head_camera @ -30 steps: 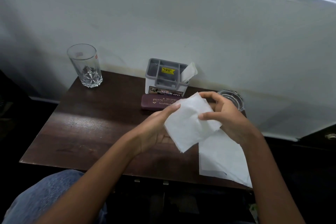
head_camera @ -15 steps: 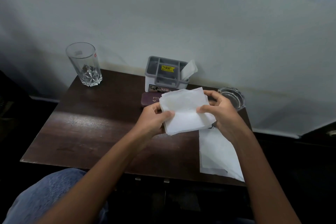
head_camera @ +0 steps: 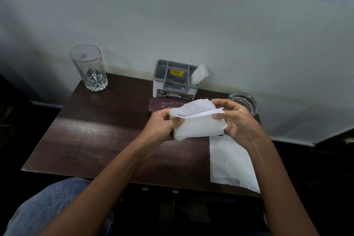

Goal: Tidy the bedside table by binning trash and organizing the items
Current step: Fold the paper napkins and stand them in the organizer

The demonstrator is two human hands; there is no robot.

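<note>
Tidying partway: napkin being folded.
Both hands [head_camera: 199, 119] grip a napkin [head_camera: 197, 122]; another sheet [head_camera: 228, 161] lies on the tabletop [head_camera: 99, 140].

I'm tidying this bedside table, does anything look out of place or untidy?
Yes. A loose tissue lies at the table's front right corner, its edge hanging over. Both hands, left and right, are folding another tissue. Nothing looks spilled or broken.
</note>
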